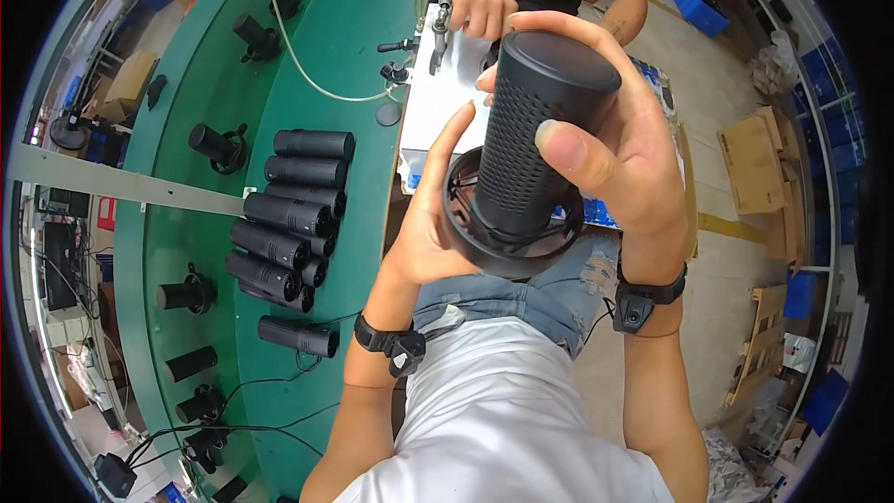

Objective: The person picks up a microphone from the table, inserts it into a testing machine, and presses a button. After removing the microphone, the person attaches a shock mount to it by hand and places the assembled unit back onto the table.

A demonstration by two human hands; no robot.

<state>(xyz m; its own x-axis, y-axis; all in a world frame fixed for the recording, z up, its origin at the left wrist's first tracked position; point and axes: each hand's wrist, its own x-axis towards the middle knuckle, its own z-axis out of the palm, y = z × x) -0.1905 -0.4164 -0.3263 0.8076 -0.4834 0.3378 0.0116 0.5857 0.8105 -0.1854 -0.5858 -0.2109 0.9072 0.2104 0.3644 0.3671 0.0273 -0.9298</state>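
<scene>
A black cylinder (pixel 524 135) with a perforated wall and a smooth flat top is tilted in front of me. Around its lower end sits a round black ring-shaped base (pixel 515 264). My right hand (pixel 647 163) is wrapped about the upper part of the cylinder, thumb pressed on its near side. The ring-shaped base rests in my left hand (pixel 416 240), which grips its left side; some of those fingers are hidden behind it. Whether the cylinder is fixed to the base, I cannot tell.
Several black cylinders (pixel 287 214) lie piled on the green workbench (pixel 307 410) to my left. More stand along its raised far-left ledge. Across from me, a co-worker's hand (pixel 480 2) is by a metal clamp (pixel 440 37) on a white surface. Black cables (pixel 251 428) trail at lower left.
</scene>
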